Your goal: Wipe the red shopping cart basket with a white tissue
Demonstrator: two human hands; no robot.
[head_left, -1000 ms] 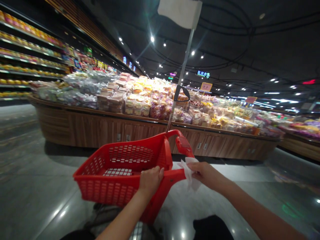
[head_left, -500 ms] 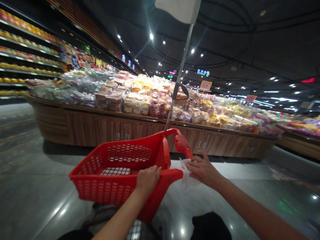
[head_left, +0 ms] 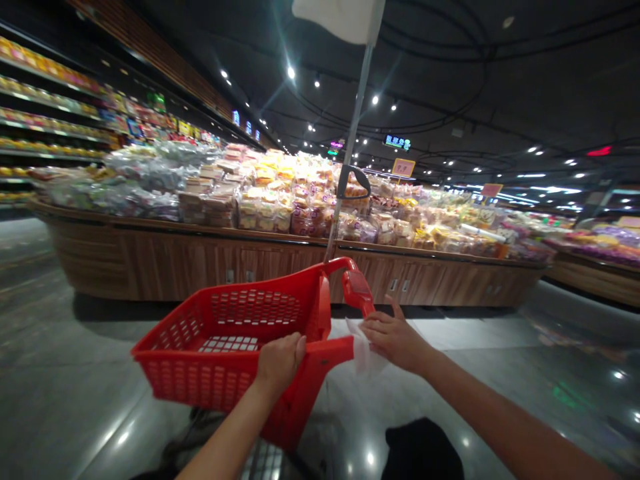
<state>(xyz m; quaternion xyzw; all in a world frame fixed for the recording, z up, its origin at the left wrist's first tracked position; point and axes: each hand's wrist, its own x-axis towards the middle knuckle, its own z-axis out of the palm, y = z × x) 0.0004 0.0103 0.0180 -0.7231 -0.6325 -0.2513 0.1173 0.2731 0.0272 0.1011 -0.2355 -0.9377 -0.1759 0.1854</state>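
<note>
A red plastic shopping cart [head_left: 227, 363] with slotted basket walls stands in front of me, and no goods show in its basket. Wrapped over the cart's near side rim is my left hand [head_left: 281, 360], closed on it. My right hand [head_left: 397, 337] rests at the cart's handle [head_left: 357, 290], fingers curled over the bar and one digit raised. Between that hand and the bar hangs a thin, whitish, translucent plastic bag [head_left: 364, 350], pressed against the handle. Part of the bar is hidden behind the bag and fingers.
A long wooden display counter [head_left: 280, 263] piled with packaged bread [head_left: 265, 210] runs across ahead. Stocked shelves [head_left: 47, 120] line the left. A pole [head_left: 356, 113] with a white sign rises behind the cart. Another counter [head_left: 590, 270] stands at right.
The counter, cart and hands have shifted slightly left in view, and more of the right-hand counter shows. Both hands keep their places on the cart.
</note>
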